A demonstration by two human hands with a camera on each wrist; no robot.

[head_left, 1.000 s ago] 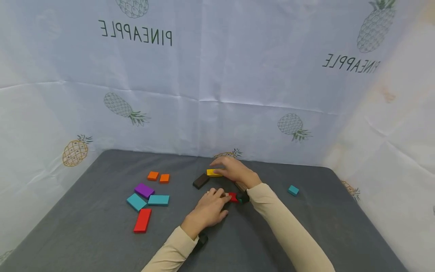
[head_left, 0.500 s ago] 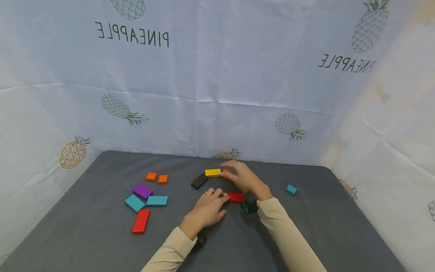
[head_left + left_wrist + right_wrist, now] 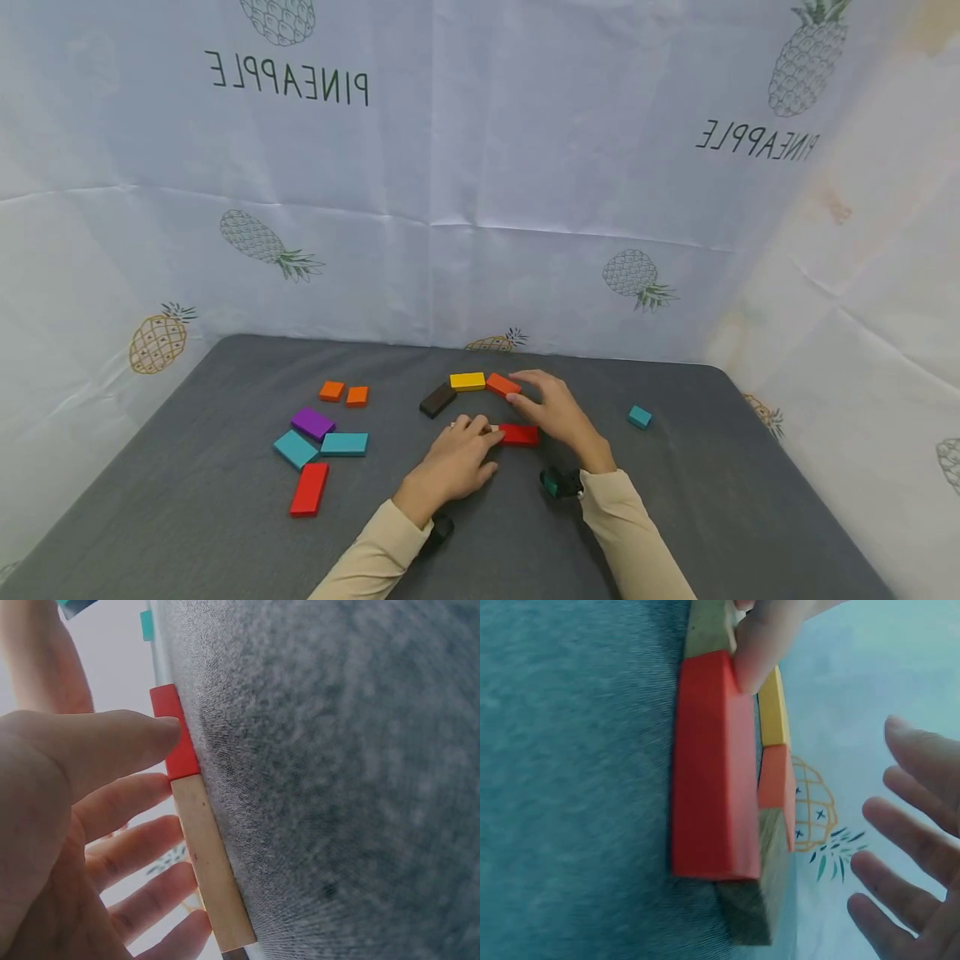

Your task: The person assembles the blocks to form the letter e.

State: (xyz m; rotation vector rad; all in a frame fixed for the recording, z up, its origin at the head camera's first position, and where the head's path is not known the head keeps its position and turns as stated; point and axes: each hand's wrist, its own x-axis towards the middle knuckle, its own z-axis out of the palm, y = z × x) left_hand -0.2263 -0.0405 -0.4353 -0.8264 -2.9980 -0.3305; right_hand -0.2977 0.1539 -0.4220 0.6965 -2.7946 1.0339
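My left hand (image 3: 453, 458) rests on a row of blocks in the middle of the table, its fingers along a pale wooden block (image 3: 214, 862). The left thumb lies over a red block (image 3: 182, 754) that joins the pale one end to end. My right hand (image 3: 558, 412) is spread beside an orange-red block (image 3: 501, 384) and holds nothing. That block continues an arc with a yellow block (image 3: 467, 382) and a dark brown block (image 3: 437, 401). In the right wrist view, a brown wooden block (image 3: 754, 900) stands behind the red one's near end; the right hand hides it in the head view.
To the left lie two small orange blocks (image 3: 332, 391), a purple block (image 3: 312, 423), two teal blocks (image 3: 344, 444) and another red block (image 3: 309, 490). A small teal block (image 3: 640, 417) sits at the right. A pineapple-print curtain (image 3: 480, 183) hangs behind the grey table (image 3: 225, 550).
My right hand has drawn back from beside the yellow block, to the right and nearer, uncovering the orange-red block and more of the red block. The left hand stays on the row.
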